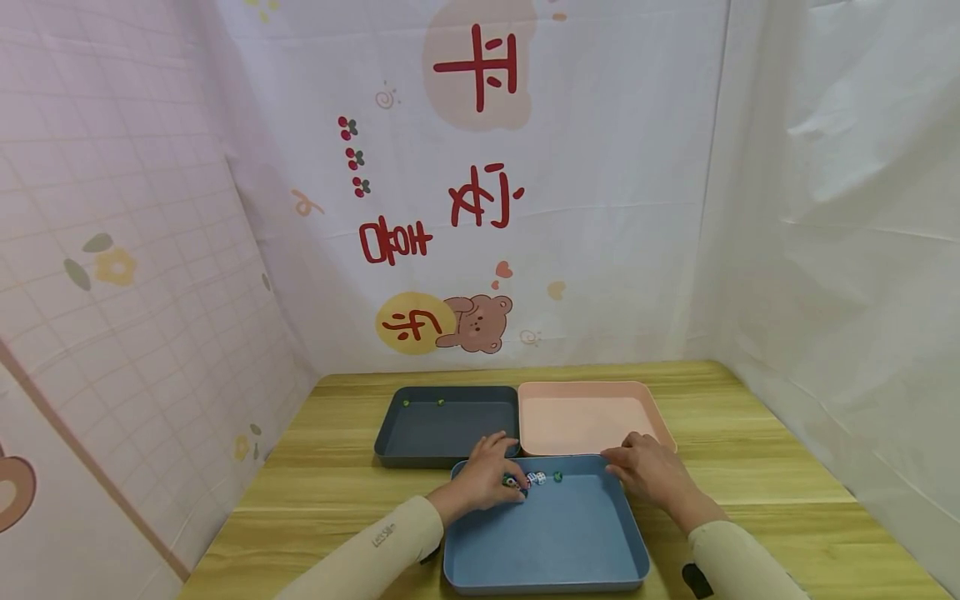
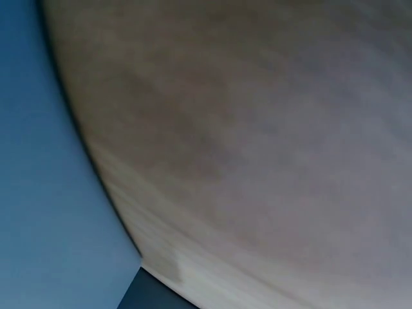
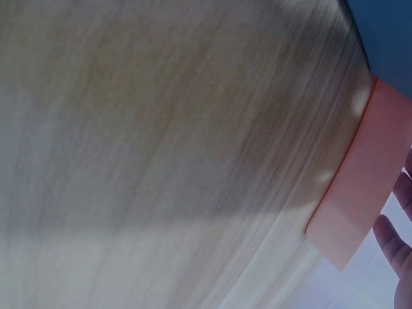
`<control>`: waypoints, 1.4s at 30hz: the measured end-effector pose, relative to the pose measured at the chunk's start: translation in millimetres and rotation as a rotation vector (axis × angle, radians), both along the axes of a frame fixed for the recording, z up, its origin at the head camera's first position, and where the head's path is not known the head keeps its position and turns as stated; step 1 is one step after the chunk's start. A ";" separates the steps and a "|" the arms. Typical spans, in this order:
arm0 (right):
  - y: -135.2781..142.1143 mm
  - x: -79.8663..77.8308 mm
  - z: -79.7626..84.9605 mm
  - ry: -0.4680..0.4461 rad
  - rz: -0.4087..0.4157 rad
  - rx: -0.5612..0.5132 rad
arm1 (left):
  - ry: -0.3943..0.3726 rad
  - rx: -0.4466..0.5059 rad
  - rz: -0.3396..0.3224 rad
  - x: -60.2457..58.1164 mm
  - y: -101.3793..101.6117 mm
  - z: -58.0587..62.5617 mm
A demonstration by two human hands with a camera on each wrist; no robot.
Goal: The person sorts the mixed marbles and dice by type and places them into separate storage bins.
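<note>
In the head view, my left hand (image 1: 486, 475) reaches over the left wall of the blue tray (image 1: 555, 533). Its thumb and index finger curve about small dice at the tray's far left; whether they pinch one is too small to tell. White dice (image 1: 540, 477) lie beside the fingertips, and a green die (image 1: 558, 477) sits a little farther right. My right hand (image 1: 654, 471) rests at the blue tray's far right corner, its fingertips by the rim. The right wrist view shows some of its fingers (image 3: 389, 238) apart, beyond the pink tray's wall.
A dark grey tray (image 1: 457, 429) stands at the back left, with two small green dice (image 1: 440, 402) in it. The pink tray (image 1: 588, 417) adjoins it on the right. All three trays are on a wooden table (image 1: 322, 492), with a printed cloth (image 1: 600, 208) hanging behind.
</note>
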State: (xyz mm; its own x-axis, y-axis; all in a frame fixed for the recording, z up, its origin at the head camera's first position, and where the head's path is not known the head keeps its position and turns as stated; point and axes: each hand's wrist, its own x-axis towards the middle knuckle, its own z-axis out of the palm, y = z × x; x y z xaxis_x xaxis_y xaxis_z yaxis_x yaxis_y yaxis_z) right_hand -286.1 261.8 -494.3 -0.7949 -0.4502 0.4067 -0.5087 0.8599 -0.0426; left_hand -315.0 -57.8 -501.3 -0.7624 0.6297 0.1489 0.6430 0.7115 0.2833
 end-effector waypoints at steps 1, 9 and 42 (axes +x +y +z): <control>-0.1 0.2 0.3 -0.005 -0.002 -0.004 | 0.004 -0.005 0.002 0.1 0.4 -0.3; -1.0 0.2 1.1 -0.059 -0.043 -0.014 | 0.031 -0.037 0.006 2.5 2.4 0.0; -1.8 -0.1 2.5 0.003 -0.002 -0.017 | -0.101 0.211 0.048 -3.5 -16.0 19.3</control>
